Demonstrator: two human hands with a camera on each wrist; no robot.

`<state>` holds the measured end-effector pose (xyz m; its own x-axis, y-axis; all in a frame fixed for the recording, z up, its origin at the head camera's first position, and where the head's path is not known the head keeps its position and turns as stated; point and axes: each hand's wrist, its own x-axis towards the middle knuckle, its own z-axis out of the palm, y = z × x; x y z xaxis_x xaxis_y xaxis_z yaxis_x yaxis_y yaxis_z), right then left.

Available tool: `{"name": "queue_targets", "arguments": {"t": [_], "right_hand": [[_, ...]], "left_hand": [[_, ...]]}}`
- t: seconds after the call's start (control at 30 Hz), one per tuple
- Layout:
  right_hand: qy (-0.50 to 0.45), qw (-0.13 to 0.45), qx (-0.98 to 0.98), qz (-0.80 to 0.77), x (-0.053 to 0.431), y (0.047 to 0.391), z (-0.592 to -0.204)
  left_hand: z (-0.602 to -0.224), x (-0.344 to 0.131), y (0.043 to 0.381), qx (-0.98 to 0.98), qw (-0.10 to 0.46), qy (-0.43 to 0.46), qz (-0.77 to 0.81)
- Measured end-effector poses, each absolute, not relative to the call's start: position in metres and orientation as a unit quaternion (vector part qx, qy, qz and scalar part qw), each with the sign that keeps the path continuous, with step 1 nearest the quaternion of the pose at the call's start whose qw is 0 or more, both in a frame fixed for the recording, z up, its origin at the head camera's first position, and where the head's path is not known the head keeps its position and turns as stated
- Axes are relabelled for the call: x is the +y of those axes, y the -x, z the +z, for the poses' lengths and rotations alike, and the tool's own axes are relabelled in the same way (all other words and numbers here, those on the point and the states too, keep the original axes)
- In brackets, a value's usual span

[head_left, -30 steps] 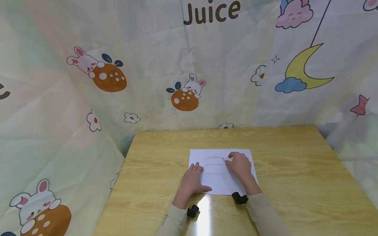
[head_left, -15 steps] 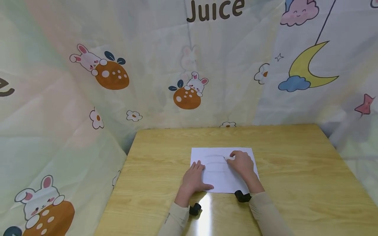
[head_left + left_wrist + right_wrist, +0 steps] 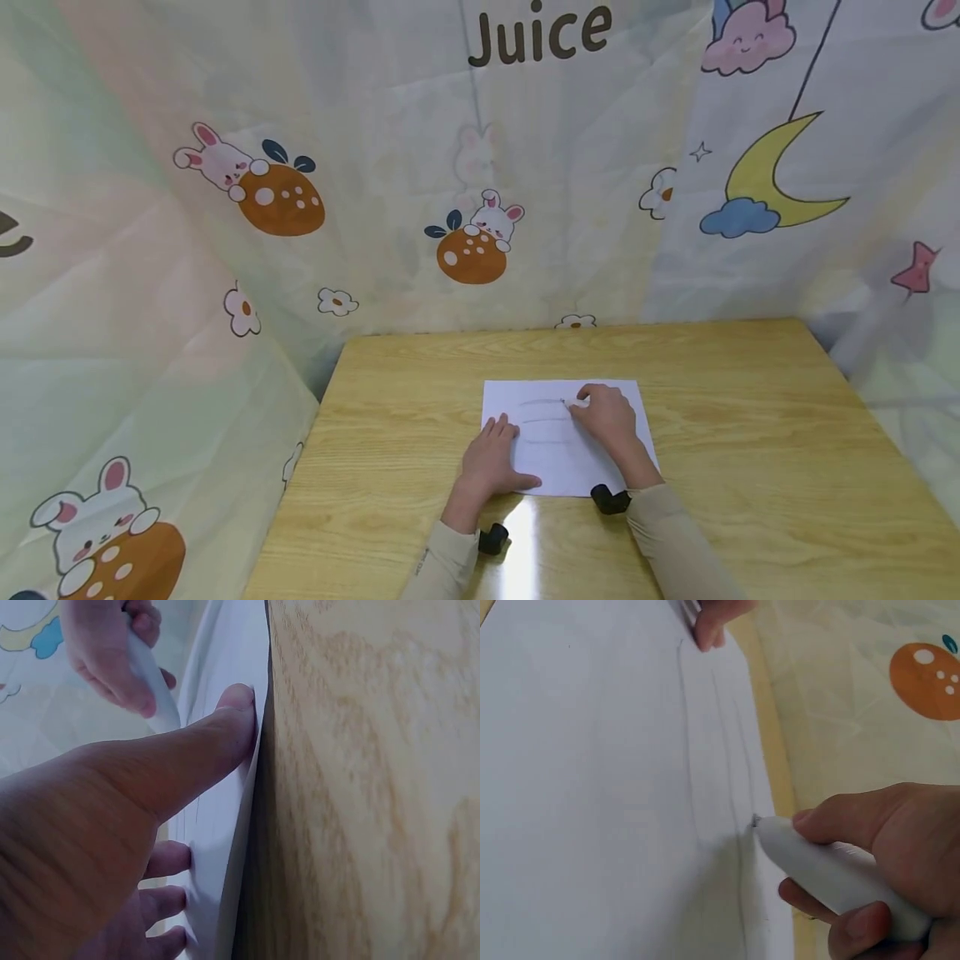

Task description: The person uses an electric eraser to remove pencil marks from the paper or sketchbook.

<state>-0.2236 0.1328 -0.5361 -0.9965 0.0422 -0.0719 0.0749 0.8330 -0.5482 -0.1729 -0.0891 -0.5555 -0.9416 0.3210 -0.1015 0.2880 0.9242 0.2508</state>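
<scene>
Two hands on it: my left hand (image 3: 491,458) lies flat on the left part of the paper (image 3: 555,471), fingers pointing away from me, thumb stuck out right along the near edge, grasping nothing. My right hand (image 3: 611,421) is bent over the far right part, thumb and fingers wrapped round a white tool (image 3: 821,874), tip pointing left. Paper lies on the wooden table (image 3: 750,433). Head view gives the layout, but the tool is mostly covered by my fingers. Right wrist view gets its thick body, plus the dark tip at the end of the farthest of three grey lines (image 3: 729,757). Left wrist view adds the paper's edge by my thumb, looking slightly lifted.
</scene>
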Motion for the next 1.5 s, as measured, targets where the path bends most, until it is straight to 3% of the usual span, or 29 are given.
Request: {"name": "queue_targets", "arguments": {"t": [1.5], "right_hand": [[-0.027,-0.006,0.956,-0.291,0.128,0.214,-0.537]], "left_hand": [[-0.562,-0.091,0.169,0.979,0.058,-0.166,0.107]]}}
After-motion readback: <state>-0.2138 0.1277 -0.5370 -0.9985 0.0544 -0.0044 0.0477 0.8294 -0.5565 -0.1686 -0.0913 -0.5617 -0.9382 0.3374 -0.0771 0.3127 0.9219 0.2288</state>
